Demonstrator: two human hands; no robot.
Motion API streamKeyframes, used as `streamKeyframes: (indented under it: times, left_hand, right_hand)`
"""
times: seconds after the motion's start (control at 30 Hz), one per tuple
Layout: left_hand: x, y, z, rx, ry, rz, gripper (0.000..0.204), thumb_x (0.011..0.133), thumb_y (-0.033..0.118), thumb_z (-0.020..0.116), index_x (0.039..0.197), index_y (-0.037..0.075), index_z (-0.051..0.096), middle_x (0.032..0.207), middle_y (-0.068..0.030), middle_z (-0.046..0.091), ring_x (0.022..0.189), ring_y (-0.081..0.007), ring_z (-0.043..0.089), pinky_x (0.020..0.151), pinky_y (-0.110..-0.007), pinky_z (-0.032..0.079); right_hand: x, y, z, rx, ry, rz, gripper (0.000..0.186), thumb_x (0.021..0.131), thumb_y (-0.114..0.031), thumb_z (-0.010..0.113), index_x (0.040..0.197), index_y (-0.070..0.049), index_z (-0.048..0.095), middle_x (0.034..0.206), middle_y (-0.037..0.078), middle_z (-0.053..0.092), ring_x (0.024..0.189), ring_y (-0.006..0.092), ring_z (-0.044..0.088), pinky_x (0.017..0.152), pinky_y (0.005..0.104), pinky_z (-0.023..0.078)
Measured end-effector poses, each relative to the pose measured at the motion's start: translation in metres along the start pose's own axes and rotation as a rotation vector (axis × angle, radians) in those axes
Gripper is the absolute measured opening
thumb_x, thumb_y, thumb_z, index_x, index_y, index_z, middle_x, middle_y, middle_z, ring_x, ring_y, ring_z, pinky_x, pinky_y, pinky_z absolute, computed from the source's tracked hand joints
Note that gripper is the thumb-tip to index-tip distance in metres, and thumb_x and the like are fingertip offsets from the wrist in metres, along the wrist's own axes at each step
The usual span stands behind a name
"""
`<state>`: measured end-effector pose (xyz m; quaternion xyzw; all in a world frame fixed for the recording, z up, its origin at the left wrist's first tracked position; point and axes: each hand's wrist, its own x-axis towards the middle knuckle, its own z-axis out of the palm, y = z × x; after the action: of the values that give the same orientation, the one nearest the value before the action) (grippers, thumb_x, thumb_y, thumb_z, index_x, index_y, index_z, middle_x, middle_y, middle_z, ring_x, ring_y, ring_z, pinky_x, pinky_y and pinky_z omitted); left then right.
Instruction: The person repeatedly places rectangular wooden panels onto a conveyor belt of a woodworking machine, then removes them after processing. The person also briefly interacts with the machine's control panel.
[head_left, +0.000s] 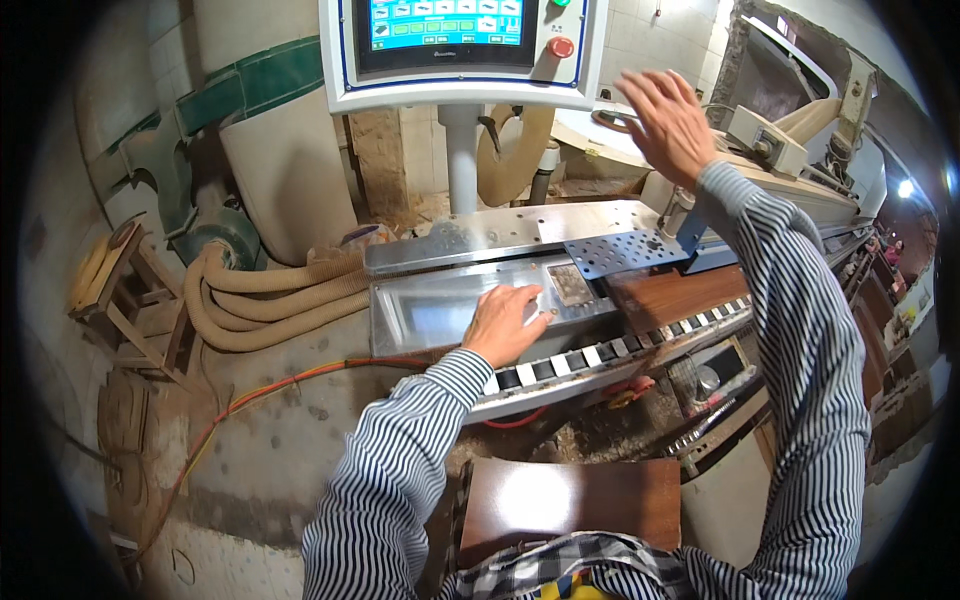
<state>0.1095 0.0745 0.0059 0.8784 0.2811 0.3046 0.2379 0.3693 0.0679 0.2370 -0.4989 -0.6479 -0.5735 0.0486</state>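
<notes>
My left hand [505,325] rests on or just over the shiny metal bed [425,310] of a machine, palm down, its thumb spread from the other fingers. Nothing shows in its grasp. Just beyond its fingertips is a dusty square recess [571,285]. My right hand [670,125] is raised at the right of the control panel [340,50], fingers stretched out, touching nothing I can see. A blue perforated plate [625,256] sits over the far left end of a brown wood-grain board [690,297], which lies on the machine beside a black-and-white roller track [560,365].
A red stop button [561,47] sits on the panel, beside its lit screen [445,25]. Ribbed hoses [280,305] run into the machine from the left. Red and yellow cables [260,390] cross the floor. Close to my body is another brown board [570,500].
</notes>
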Motion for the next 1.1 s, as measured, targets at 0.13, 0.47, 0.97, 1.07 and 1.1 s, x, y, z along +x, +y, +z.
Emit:
streamKeyframes:
  times: [0.13, 0.47, 0.97, 1.07, 1.1]
  left_hand:
    - [-0.002, -0.010, -0.003, -0.010, 0.020, 0.029, 0.049, 0.083, 0.033, 0.062, 0.121, 0.003, 0.056, 0.111, -0.0175, 0.062, 0.108, -0.0322, 0.052, 0.097, -0.041, 0.037]
    - [0.000, -0.007, 0.009, -0.009, 0.086, 0.133, 0.054, 0.079, 0.026, 0.067, 0.119, -0.007, 0.054, 0.084, -0.0145, 0.059, 0.092, -0.0296, 0.049, 0.090, -0.041, 0.036]
    - [-0.006, -0.008, 0.015, 0.031, 0.013, 0.103, 0.061, 0.084, 0.030, 0.063, 0.130, -0.005, 0.044, 0.118, -0.0255, 0.057, 0.119, -0.0401, 0.045, 0.106, -0.052, 0.027]
    - [-0.007, -0.009, 0.016, 0.047, -0.004, 0.093, 0.063, 0.085, 0.032, 0.063, 0.132, -0.004, 0.042, 0.120, -0.0261, 0.055, 0.121, -0.0409, 0.044, 0.108, -0.054, 0.025]
    - [-0.007, -0.009, 0.015, 0.040, -0.013, 0.089, 0.063, 0.085, 0.032, 0.062, 0.133, -0.004, 0.042, 0.121, -0.0263, 0.054, 0.122, -0.0410, 0.043, 0.109, -0.055, 0.024]
  right_hand:
    - [0.076, -0.059, 0.022, 0.327, -0.021, 0.142, 0.050, 0.083, -0.028, 0.062, 0.125, -0.005, 0.046, 0.130, 0.014, 0.052, 0.126, 0.0299, 0.041, 0.107, 0.0413, 0.028]
    - [0.120, -0.093, 0.084, 0.302, 0.003, 0.157, 0.056, 0.083, -0.030, 0.060, 0.130, -0.003, 0.044, 0.143, 0.015, 0.039, 0.134, 0.0330, 0.032, 0.110, 0.0471, 0.025]
    - [0.140, -0.100, 0.093, 0.217, 0.156, 0.078, 0.047, 0.082, -0.025, 0.057, 0.122, -0.002, 0.047, 0.130, 0.015, 0.051, 0.127, 0.0317, 0.040, 0.107, 0.0453, 0.027]
    - [0.146, -0.108, 0.089, 0.238, 0.143, 0.064, 0.047, 0.082, -0.025, 0.057, 0.122, -0.002, 0.047, 0.130, 0.016, 0.051, 0.127, 0.0320, 0.039, 0.107, 0.0453, 0.027]
    - [0.148, -0.110, 0.090, 0.244, 0.154, 0.064, 0.047, 0.082, -0.025, 0.057, 0.122, -0.002, 0.047, 0.131, 0.016, 0.051, 0.127, 0.0320, 0.039, 0.107, 0.0455, 0.026]
